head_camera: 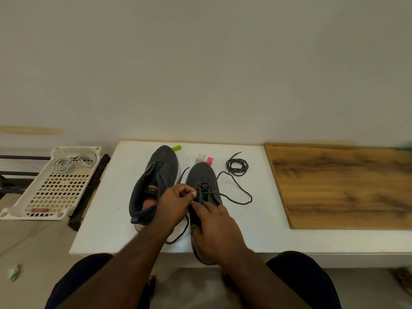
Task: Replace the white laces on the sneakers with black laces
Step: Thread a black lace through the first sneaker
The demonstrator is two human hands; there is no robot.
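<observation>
Head view: left hand [176, 202] pinches the black lace [236, 195] just above the right shoe [204, 186], likely threading an eyelet. Right hand [211, 221] lies on the shoe below those fingers, fingers fairly straight, apparently steadying it.

Both bare forearms reach forward from the bottom of the view and converge over the right sneaker [204, 190]. The left hand [176, 202] sits just left of that shoe's lacing, its fingers curled and its thumb and fingertips pinched together at the lace. The right hand [215, 228] lies palm-down on the shoe's rear half, fingers spread, forefinger pointing toward the left thumb.
</observation>
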